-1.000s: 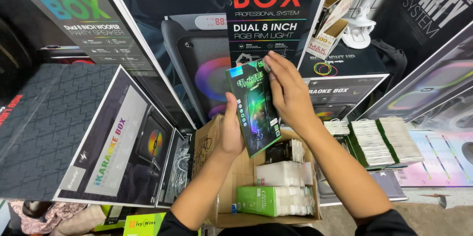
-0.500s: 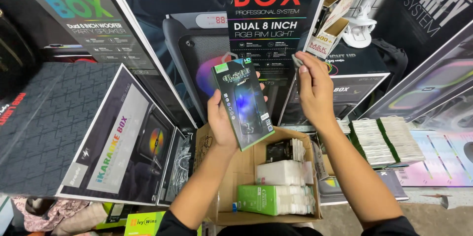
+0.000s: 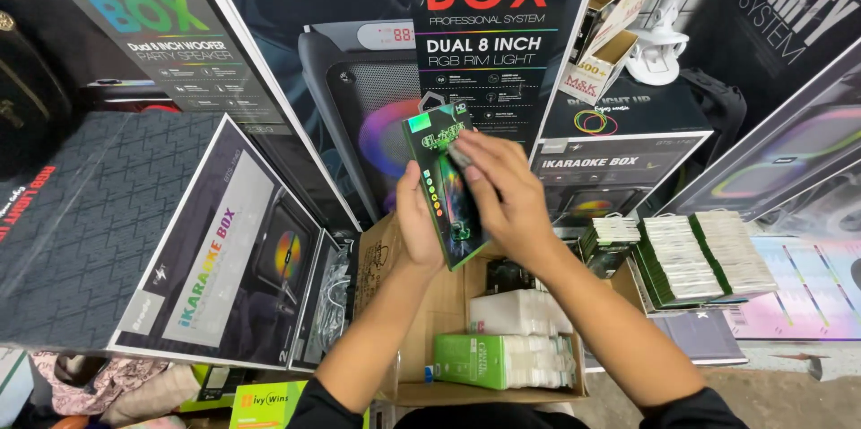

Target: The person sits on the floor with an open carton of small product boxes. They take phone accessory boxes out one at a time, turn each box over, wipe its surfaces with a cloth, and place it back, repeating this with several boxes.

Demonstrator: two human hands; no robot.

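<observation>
1. Since the earlier frame, the right hand (image 3: 502,191) has come back from the upper right, where it hung apart from the pack, and now lies across the front of the slim dark pack (image 3: 446,182).
2. Its fingers (image 3: 475,160) are spread flat rather than curled, pressing on the pack's printed face near the top; whether the thumb wraps behind cannot be told.
3. On the other side, the left hand (image 3: 415,218) grasps the same pack by its left edge, thumb on the front and the remaining fingers hidden behind it.
4. Held up in the air, the pack stands nearly upright with a slight tilt, above the open cardboard box (image 3: 408,321) and in front of the big speaker cartons.
5. Inside the box lie a green packet (image 3: 471,360) and white packets (image 3: 511,312), well below both hands.
6. Stacks of white-and-green cards (image 3: 704,254) sit to the right, apart from either hand.
</observation>
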